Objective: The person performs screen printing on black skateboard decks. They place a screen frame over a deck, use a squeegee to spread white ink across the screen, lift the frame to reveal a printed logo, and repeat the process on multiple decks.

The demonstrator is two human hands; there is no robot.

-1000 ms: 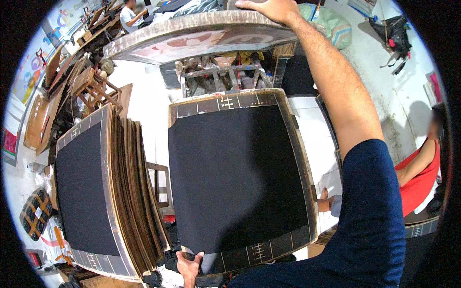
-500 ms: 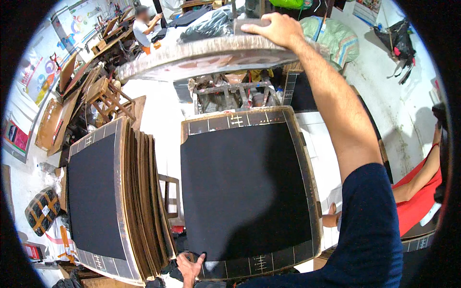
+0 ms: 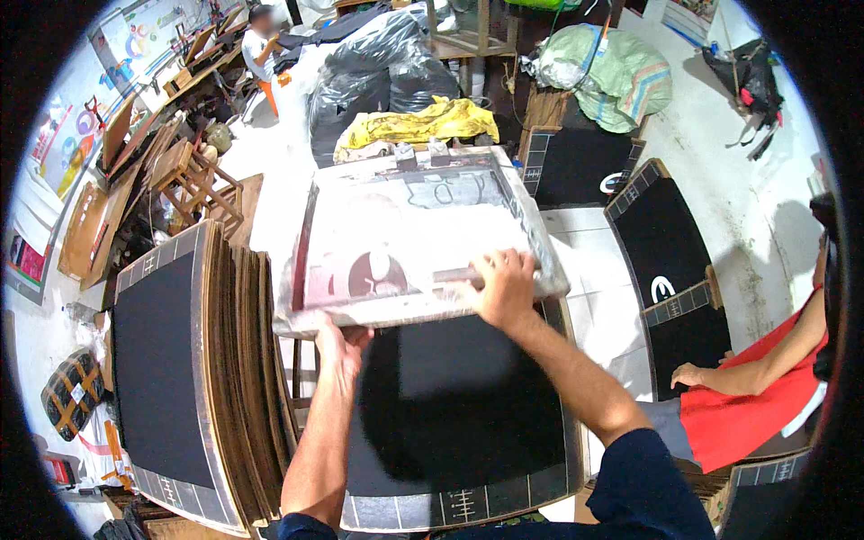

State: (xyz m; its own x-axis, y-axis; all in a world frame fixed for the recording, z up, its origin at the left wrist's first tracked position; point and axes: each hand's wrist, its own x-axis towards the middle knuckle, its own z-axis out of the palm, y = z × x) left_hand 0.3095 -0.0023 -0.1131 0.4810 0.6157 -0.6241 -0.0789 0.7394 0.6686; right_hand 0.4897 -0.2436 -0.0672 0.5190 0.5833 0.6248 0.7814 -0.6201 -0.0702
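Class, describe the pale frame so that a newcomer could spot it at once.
Start at the stack of boards on the left and go right to the black board at lower centre. The frame hides that board's far part, left hand at its near edge, right hand over it. Its whitish face with pinkish shapes sets it apart from the black-faced board and stack.

No txt legible; white tick marks (image 3: 463, 502) on blk board (image 3: 468, 405), small label (image 3: 77, 393) on taped pkg (image 3: 63, 409)

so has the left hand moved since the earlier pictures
Yes: the left hand has moved forward, away from the near left corner of the black-covered board, and is now at the raised frame's near edge.
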